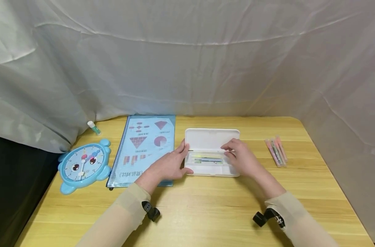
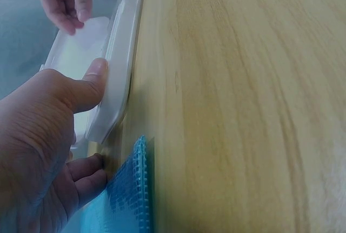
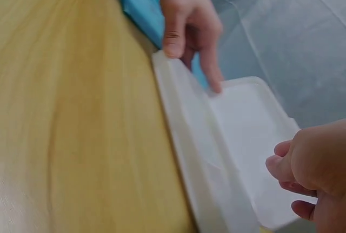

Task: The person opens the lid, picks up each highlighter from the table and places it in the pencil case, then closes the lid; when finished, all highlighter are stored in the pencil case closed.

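Observation:
A white pencil case [image 1: 212, 169] lies with its lid [image 1: 209, 137] raised at the back. Several slim pens [image 1: 207, 160] are in its upper compartment. My left hand [image 1: 171, 164] holds the case's left end, its thumb on the near rim and its fingers along the side. Over the right part of the case is my right hand [image 1: 241, 158], fingers loosely bent, with nothing visible in them. In the right wrist view, that hand's fingertips [image 3: 277, 165] are in front of the white lid; whether they touch it I cannot tell.
Left of the case lies a blue mesh document pouch [image 1: 144, 151] with printed charts. Beyond it are a blue animal-shaped clock [image 1: 84, 163] and a glue stick [image 1: 94, 127]. Several pastel markers [image 1: 276, 152] lie to the right. A grey curtain [image 1: 206, 68] hangs behind the table [image 1: 212, 209].

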{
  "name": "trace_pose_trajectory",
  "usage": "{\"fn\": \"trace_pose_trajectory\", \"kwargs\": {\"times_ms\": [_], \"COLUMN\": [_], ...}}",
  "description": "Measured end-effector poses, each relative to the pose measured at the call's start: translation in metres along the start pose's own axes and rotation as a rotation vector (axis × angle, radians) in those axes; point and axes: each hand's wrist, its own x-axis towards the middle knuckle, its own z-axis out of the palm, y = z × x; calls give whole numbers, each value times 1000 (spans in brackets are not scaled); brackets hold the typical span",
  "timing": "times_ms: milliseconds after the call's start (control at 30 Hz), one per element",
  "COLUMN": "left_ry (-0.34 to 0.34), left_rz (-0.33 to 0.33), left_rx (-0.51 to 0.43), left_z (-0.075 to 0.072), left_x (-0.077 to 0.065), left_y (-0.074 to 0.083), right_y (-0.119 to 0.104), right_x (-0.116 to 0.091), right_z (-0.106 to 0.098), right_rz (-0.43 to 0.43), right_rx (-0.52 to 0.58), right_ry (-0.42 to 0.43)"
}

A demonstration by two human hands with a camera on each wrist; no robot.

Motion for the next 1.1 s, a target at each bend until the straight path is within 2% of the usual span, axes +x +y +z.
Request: {"fn": "trace_pose_trajectory", "kwargs": {"times_ms": [300, 567, 900, 1100], "left_ry": [1, -6, -9, -6], "left_rz": [-1, -6, -8, -7], "left_rx": [-11, -8, -8, -9], "left_z": [0, -1, 1, 0], "left_x": [0, -1, -1, 0], "left_y": [0, 0, 0, 0], "right_y": [10, 32, 62, 80], "right_x": [-17, -38, -63, -72], "right_z": [-41, -69, -84, -88], "right_rz": [45, 102, 171, 236], "right_rx": [-31, -69, -67, -80], "right_ry": [128, 225, 288, 262]}}
